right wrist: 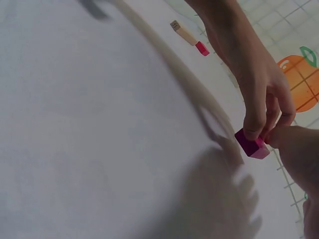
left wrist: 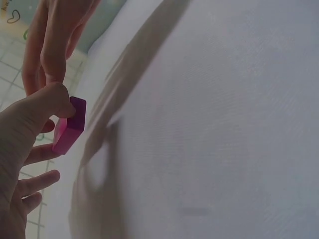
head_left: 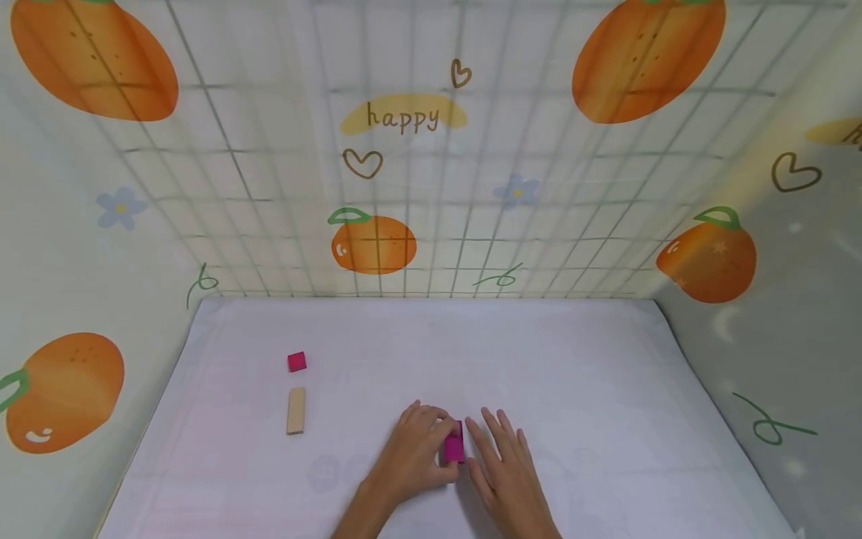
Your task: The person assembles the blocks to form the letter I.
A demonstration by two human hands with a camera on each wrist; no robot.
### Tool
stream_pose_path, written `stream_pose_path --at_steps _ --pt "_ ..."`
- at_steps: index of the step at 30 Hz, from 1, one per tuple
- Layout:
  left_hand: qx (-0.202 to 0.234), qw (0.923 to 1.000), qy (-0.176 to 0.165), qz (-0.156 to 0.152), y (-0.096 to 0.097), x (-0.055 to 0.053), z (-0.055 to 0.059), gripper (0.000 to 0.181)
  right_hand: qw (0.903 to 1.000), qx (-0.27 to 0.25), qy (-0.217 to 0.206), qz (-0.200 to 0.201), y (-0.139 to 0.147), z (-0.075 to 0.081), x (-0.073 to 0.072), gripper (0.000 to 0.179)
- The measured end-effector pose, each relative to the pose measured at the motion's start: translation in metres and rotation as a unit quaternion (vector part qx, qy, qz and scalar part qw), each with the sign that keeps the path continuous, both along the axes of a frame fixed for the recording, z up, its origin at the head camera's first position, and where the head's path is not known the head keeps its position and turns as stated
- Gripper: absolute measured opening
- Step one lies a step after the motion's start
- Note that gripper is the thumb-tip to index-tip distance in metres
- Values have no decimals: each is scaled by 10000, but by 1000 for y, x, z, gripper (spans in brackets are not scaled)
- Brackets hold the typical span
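A magenta block [head_left: 454, 448] stands on the white table near its front middle. My left hand [head_left: 419, 453] pinches it between thumb and fingers; in the left wrist view the thumb presses the block's [left wrist: 70, 130] upper part. Just right of the block, my right hand [head_left: 503, 473] has its fingers spread and extended. In the right wrist view its thumb lies close behind the block [right wrist: 251, 145]; contact cannot be made out. Farther off at the left, a small red cube [head_left: 297, 362] and a plain wooden block [head_left: 295, 411] lie apart.
The white tabletop [head_left: 572, 359] spreads around both hands. A patterned curtain [head_left: 431, 172] with oranges and grid lines rises at the back edge, and similar cloth walls [head_left: 795, 329] flank the sides.
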State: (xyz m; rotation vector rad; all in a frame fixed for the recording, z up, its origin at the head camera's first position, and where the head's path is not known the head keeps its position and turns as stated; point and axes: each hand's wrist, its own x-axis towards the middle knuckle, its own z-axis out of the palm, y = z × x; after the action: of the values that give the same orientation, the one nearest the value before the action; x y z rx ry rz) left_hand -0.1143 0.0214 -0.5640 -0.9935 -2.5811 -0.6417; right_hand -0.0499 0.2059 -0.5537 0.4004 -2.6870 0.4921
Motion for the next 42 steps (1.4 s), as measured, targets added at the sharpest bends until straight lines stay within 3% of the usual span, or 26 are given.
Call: stream_pose_path --at_steps 9,28,38,42 --pt "-197 9996 192 40 6 2 -10 44 9998 136 -169 29 -4 -6 0 54" --pt "-198 9996 -183 45 2 7 -18 49 9981 -170 -323 502 -3 -15 -2 44" --pt "-141 9998 -120 -48 -1 5 -22 47 9970 62 -738 236 -6 -11 -4 46" --pt "-163 9996 -195 -88 -2 4 -22 46 9971 126 -724 221 -6 -9 -6 45"
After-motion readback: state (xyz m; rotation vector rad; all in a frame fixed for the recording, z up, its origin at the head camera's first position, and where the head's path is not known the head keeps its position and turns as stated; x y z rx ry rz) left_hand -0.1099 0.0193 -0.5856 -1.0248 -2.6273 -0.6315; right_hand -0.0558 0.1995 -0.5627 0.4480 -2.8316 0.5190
